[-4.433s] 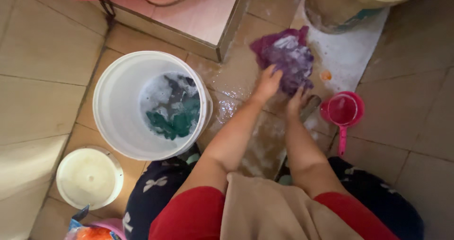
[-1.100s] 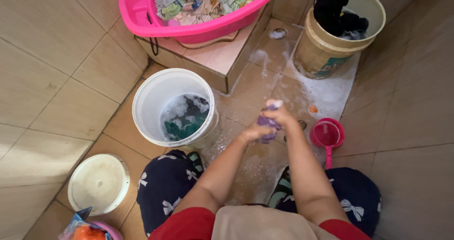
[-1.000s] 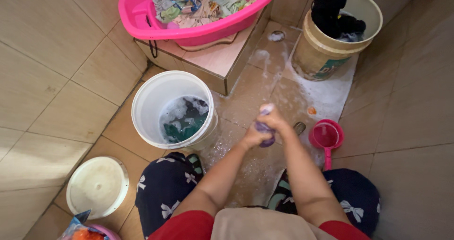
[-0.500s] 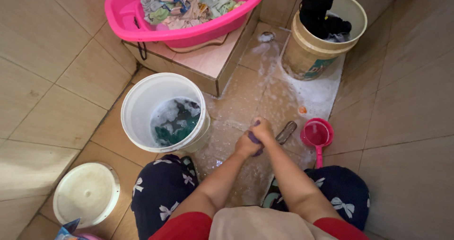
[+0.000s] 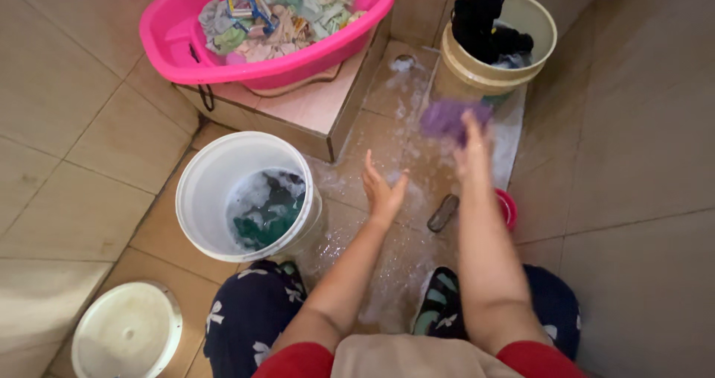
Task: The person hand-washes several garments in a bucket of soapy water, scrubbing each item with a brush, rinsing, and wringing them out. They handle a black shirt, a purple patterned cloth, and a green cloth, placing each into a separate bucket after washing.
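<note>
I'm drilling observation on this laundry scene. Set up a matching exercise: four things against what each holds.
Things:
1. pink basin
2. white bucket
3. tan bucket
4. right hand

Holds:
A. blurred purple cloth
B. black garment draped over the rim
C. heap of pale mixed clothes
D. suds and dark green cloth

Pairs: 1-C, 2-D, 3-B, 4-A

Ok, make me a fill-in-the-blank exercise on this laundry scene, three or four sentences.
1. The right hand holds a ____ cloth.
2. The left hand is open and holds ____.
3. The white bucket holds soapy water and a ____ garment.
4. The mixed clothes lie in a ____ tub.

Missing words: purple; nothing; green; pink
</note>
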